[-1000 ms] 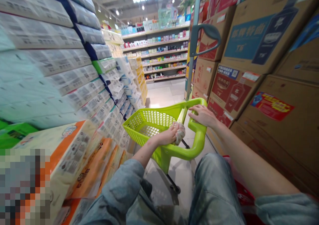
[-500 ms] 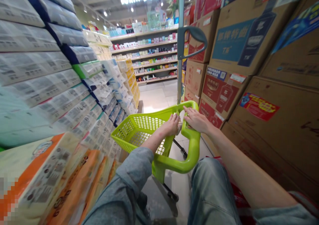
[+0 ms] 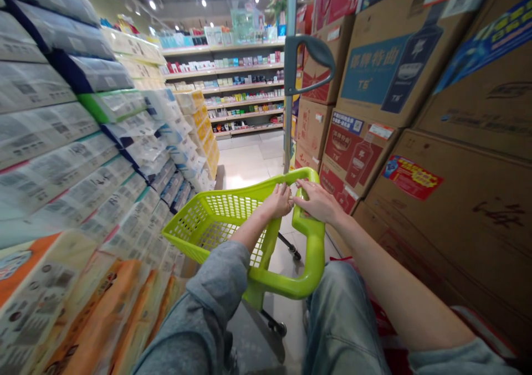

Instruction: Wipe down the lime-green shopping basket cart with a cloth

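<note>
A lime-green shopping cart [image 3: 310, 253] with a perforated basket [image 3: 208, 220] and a looped handle stands in front of me. My left hand [image 3: 279, 200] is above the basket's near right side, by the handle, its fingers bent and held together. Whatever is under those fingers is hidden. On the cart's handle panel lies my right hand [image 3: 319, 200], fingers stretched forward and thumb toward the left hand. The two hands are close together. No goods are visible in the part of the basket I can see.
Stacked tissue packs [image 3: 50, 126] line the left side, with orange packs [image 3: 100, 308] near me. Cardboard cartons [image 3: 369, 59] rise on the right. A grey handle [image 3: 310, 65] on a metal post stands ahead. Stocked shelves [image 3: 245, 90] cross the far end beyond the tiled floor [image 3: 253, 153].
My view has shifted slightly right, so the cart and stacks appear further left. My left hand's fingers have curled in more, and the pale crumpled thing beside it no longer shows.
</note>
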`<state>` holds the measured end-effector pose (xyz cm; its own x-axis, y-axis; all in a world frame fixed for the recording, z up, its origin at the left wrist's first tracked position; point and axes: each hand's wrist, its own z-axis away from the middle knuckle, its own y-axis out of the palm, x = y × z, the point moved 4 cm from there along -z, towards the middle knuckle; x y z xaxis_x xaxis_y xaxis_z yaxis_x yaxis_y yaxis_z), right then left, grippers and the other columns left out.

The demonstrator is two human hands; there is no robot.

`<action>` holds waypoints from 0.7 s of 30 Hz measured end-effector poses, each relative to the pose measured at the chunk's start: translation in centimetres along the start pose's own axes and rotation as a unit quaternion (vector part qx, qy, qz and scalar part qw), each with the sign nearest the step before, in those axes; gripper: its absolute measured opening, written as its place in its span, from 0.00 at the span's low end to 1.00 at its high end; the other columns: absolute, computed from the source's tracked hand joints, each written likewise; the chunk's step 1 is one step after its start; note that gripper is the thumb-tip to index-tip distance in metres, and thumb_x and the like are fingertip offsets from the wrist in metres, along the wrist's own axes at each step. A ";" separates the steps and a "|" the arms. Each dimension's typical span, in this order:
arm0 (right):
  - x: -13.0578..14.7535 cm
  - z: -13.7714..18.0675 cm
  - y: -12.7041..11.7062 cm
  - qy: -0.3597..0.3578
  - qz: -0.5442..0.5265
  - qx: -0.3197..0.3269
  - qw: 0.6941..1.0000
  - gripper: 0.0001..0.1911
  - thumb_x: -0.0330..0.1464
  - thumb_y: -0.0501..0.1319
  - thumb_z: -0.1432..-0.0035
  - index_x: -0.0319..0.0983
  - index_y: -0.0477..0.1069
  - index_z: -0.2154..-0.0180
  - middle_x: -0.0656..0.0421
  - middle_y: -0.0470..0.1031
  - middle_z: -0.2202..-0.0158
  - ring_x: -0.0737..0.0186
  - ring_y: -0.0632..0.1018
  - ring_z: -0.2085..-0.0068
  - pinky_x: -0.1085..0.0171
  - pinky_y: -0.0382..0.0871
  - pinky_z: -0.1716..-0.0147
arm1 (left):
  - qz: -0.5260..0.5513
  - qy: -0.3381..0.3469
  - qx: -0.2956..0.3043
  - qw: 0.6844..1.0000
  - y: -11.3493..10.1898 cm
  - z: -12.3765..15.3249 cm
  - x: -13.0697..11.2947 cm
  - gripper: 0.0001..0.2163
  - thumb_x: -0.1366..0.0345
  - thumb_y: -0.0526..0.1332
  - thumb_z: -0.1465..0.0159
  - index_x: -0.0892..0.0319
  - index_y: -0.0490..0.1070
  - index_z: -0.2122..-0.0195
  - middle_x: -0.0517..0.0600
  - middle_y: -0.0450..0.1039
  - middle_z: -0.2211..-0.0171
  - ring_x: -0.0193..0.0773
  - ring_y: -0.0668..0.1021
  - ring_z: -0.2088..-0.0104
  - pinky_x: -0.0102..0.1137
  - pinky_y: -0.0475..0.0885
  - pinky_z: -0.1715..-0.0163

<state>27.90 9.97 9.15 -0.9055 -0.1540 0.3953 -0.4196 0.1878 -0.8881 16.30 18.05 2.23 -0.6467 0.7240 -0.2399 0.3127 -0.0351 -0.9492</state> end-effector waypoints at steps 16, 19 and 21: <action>-0.2 -1.0 1.1 0.001 -0.013 -0.032 0.999 0.30 0.43 0.54 0.46 0.37 0.63 0.43 0.52 0.67 0.43 0.53 0.67 0.42 0.57 0.61 0.44 | 0.117 0.063 -0.005 0.991 -2.6 15.3 -2.7 0.23 0.67 0.56 0.39 0.60 0.61 0.42 0.59 0.59 0.40 0.47 0.64 0.40 0.43 0.65 0.44; -0.3 -1.1 1.1 0.002 -0.015 -0.030 0.999 0.30 0.43 0.54 0.46 0.38 0.64 0.43 0.52 0.67 0.43 0.53 0.68 0.43 0.57 0.62 0.45 | 0.161 0.057 -0.036 0.985 -3.8 17.0 -3.3 0.20 0.70 0.55 0.39 0.54 0.66 0.44 0.54 0.65 0.43 0.43 0.70 0.44 0.42 0.70 0.47; -0.2 -1.2 1.1 0.004 -0.016 -0.029 0.999 0.30 0.43 0.54 0.46 0.38 0.64 0.43 0.51 0.68 0.43 0.53 0.69 0.44 0.58 0.62 0.45 | 0.176 0.020 -0.070 0.982 -4.4 18.0 -3.9 0.20 0.73 0.53 0.39 0.53 0.69 0.47 0.52 0.67 0.45 0.43 0.72 0.46 0.42 0.70 0.47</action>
<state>27.59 11.37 8.35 -0.8917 -0.1535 0.4257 -0.4516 0.2391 -0.8596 4.94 3.00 3.63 -0.4542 0.7115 -0.5362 0.6063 -0.1942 -0.7712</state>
